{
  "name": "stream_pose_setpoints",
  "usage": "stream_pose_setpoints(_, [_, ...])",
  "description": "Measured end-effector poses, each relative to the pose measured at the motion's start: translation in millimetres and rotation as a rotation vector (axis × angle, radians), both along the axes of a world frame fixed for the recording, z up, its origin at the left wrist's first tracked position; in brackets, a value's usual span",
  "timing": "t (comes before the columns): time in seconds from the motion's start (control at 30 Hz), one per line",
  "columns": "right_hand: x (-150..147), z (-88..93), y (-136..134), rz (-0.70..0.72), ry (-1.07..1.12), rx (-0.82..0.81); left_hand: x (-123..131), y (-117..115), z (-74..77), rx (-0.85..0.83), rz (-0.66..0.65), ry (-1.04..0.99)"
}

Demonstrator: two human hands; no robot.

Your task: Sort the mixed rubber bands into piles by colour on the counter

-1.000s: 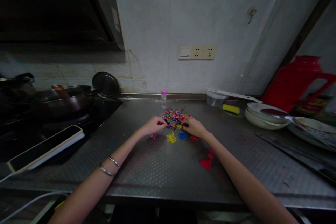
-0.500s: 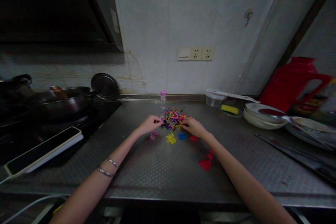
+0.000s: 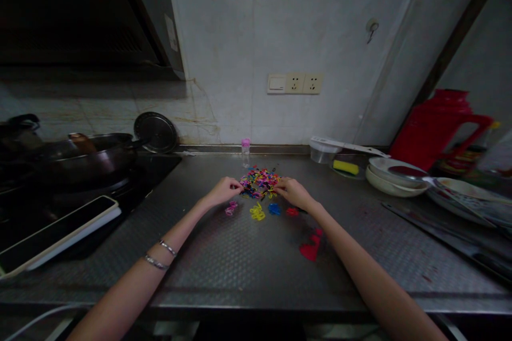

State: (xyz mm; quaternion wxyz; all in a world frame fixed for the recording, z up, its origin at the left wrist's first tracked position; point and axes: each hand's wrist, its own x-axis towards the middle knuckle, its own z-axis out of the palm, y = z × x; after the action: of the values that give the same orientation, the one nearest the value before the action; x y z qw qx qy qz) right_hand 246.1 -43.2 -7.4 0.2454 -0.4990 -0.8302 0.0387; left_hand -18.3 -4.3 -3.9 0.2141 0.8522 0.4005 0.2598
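Observation:
A mixed pile of small coloured rubber bands (image 3: 261, 180) lies on the metal counter (image 3: 224, 266). At its left edge is my left hand (image 3: 226, 189), thumb and fingertips pinched together. My right hand (image 3: 294, 192) is closed in a similar pinch at the right edge of the pile. What either pinch holds is too small to make out. Nearer to me, sorted bands form a row: a pink group (image 3: 231, 208), a yellow group (image 3: 257, 212), a blue group (image 3: 274, 209) and a red group (image 3: 292, 212). Some dark bands beside the red ones are partly hidden by my right wrist.
Behind the pile stands a small clear bottle with a pink cap (image 3: 245, 149). A red heart-shaped piece (image 3: 311, 245) lies by my right forearm. Bowls (image 3: 394, 181), a yellow sponge (image 3: 346, 167) and a red thermos (image 3: 436, 128) are on the right; a pan (image 3: 88, 157) sits left.
The whole view has shifted slightly, so things appear a little further left. Both hands stay at the pile's edges, with only slight finger movement.

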Motion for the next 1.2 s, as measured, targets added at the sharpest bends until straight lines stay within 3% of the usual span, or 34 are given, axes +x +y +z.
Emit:
stream_pose_setpoints(0.13, [-10.1, 3.7, -2.1, 0.109, 0.075, 0.004, 2.5, 4.1, 4.2, 0.06, -0.029, 0.128])
stream_pose_setpoints(0.33, [-30.7, 4.0, -11.2, 0.274, 0.019, -0.044, 7.0, 8.1, 0.2, 0.088, -0.124, 0.267])
stream_pose_setpoints(0.47, [-37.5, 5.4, -17.1, 0.34, -0.024, -0.094, 10.4, 3.6, 1.0, 0.105, -0.084, 0.326])
stream_pose_setpoints(0.73, [-13.4, 12.2, -3.9, 0.162, 0.067, -0.081, 11.4, 7.3, 1.2, 0.085, -0.063, 0.291])
stream_pose_setpoints(0.9, [1.8, 6.7, 8.4, 0.056, -0.039, -0.138, 10.9, 6.4, 4.2, 0.113, -0.073, 0.285])
stream_pose_setpoints(1.2, [-6.1, 5.1, 11.5, 0.085, -0.165, -0.144, 18.0, -4.3, 9.1, 0.142, -0.17, 0.178])
